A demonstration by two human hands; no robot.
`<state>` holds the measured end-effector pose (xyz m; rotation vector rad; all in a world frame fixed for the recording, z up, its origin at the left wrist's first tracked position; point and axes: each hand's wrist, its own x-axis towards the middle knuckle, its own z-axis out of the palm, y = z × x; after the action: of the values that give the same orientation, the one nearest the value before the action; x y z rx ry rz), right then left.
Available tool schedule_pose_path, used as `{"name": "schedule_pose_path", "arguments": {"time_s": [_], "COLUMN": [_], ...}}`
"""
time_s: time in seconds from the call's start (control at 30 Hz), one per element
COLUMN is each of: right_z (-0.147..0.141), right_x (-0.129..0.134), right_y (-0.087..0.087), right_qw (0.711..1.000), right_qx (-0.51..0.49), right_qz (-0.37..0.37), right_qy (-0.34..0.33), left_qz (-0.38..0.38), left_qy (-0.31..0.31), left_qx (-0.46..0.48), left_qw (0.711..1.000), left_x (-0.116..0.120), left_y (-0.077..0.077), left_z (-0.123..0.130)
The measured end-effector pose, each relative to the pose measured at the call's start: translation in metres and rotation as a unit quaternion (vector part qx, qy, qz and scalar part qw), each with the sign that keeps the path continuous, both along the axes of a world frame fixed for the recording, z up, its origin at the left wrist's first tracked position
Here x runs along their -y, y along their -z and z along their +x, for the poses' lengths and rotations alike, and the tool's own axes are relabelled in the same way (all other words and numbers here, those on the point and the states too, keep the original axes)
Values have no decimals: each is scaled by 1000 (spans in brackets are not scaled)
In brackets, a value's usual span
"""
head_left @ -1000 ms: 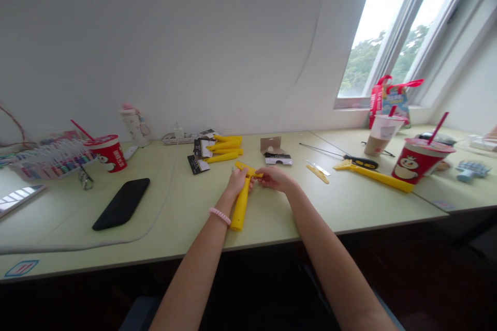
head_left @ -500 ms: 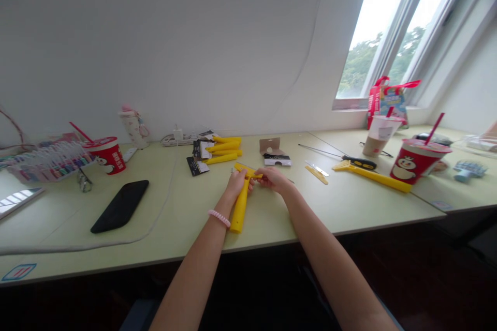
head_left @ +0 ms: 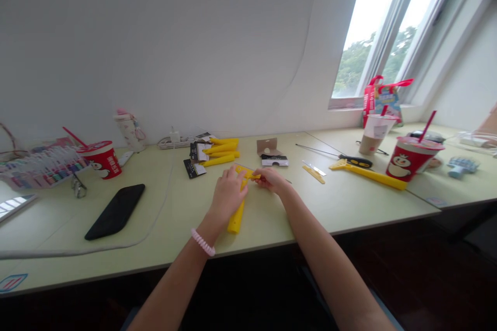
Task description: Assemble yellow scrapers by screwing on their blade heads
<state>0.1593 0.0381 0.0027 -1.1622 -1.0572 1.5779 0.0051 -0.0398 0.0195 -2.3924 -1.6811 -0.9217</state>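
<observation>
A yellow scraper-like tool (head_left: 236,219) lies on the table in front of me, its handle toward the near edge. My left hand (head_left: 229,192) rests over its upper handle, fingers curved around it. At the tool's head, my right hand (head_left: 267,179) pinches a small yellow piece (head_left: 254,177). To the right lie a thin yellow strip (head_left: 313,174), a metal blade (head_left: 314,167) and a second yellow scraper (head_left: 375,175). Several yellow handles (head_left: 221,152) with black-and-white cards sit behind my left hand.
An opened small box (head_left: 267,147) stands behind my hands. A long screwdriver (head_left: 355,161) and red cups (head_left: 409,158) are on the right. Leftward are a black phone (head_left: 115,211), a red cup (head_left: 101,160) and a white cable (head_left: 116,247).
My left hand has shifted left and toward me, its back now over the handle instead of at the tool's head. My right hand stays at the head. The view has moved slightly.
</observation>
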Motion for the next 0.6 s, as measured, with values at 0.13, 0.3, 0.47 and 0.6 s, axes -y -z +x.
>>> {"name": "schedule_pose_path", "arguments": {"time_s": [0.13, 0.3, 0.47, 0.6], "right_z": [0, -1, -2, -2], "right_x": [1, 2, 2, 3], "right_y": [-1, -3, -5, -7], "right_qw": [1000, 999, 998, 996], "right_qx": [-16, -38, -52, -67], "right_qz": [-2, -17, -32, -42], "right_qy": [-18, -23, -23, -27], "left_qz": [-64, -84, -61, -38], "left_qy": [-15, -58, -67, -63], "left_qx": [-114, -170, -188, -175], "left_qw": [991, 980, 978, 982], "left_x": [12, 9, 4, 1], "left_y": [-6, -4, 4, 5], "left_z": [12, 23, 21, 19]}}
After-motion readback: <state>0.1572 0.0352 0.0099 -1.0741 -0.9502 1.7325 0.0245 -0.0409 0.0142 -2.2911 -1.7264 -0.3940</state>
